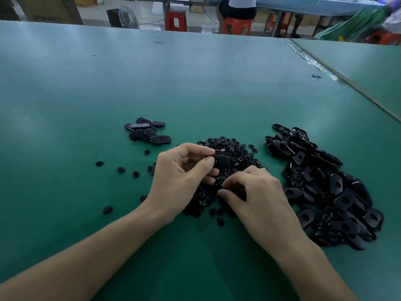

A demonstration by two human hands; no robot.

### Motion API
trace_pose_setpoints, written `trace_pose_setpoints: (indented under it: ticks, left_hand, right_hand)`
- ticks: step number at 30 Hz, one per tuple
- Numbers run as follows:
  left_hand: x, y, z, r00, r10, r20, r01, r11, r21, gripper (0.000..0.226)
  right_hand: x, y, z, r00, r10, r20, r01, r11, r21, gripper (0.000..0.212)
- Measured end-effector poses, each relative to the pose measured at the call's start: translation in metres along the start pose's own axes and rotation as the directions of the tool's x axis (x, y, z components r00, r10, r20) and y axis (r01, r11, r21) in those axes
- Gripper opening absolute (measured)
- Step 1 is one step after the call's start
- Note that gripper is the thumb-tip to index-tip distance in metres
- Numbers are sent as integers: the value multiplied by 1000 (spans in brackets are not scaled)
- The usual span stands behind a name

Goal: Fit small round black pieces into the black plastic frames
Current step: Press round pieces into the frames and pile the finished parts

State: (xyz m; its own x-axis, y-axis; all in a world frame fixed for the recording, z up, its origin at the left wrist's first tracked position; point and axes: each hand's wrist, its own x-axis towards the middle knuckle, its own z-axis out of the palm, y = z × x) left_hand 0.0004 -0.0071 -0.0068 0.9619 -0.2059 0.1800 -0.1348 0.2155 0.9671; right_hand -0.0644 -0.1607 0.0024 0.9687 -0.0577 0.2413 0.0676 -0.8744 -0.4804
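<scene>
Left hand [184, 170] pinching a glossy black oval frame [222, 161] over the pile of small round black pieces [227, 148], right hand [253, 192] with fingers curled into that pile, grip unclear, heap of frames [325, 187] to the right, small group of frames [147, 131] to the far left, green table [195, 83], red stools [176, 19] beyond.

Two grips are working over one desk [195, 83]: the left grip [182, 177] and the right grip [256, 192]. One frame [222, 161] is sitting in the left grip. About seven frames are lying in a small group [147, 132] at far left, and a heap of frames [325, 187], too many to count, is lying at right. The pieces [232, 148] are piling uncounted in the middle, with about seven loose ones [120, 169] lying leftward. About four red stools [176, 19] and one fan [128, 18] are standing behind
</scene>
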Motion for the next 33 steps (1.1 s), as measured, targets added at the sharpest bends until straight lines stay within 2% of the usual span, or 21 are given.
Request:
trace_pose_setpoints:
  ticks: [7,11,16,21,25,28,33]
  left_hand:
    - [0,-1,-2,1000,4,10,-4,1000,30,17]
    - [0,-1,-1,1000,-7,15,7,999,33,17]
    - [0,-1,-1,1000,-8,11,7,999,34,18]
    - [0,-1,-1,1000,-13,12,12,999,36,17]
    - [0,-2,-2,1000,-18,15,17,998,52,18]
    - [0,-2,-2,1000,-19,13,18,998,58,17]
    - [0,-2,-1,1000,-25,16,24,998,60,16]
  right_hand:
    - [0,-3,2,999,39,16,-40,999,20,7]
    - [0,0,2,998,53,22,-53,999,5,18]
    - [-1,-2,0,998,55,36,-57,997,58,7]
    - [0,-1,-2,998,64,0,-64,994,88,7]
    - [1,-1,-3,997,76,-28,-74,994,76,14]
    - [0,2,-4,995,96,9,-96,994,43,10]
    - [0,3,-3,994,99,-38,-98,995,20,11]
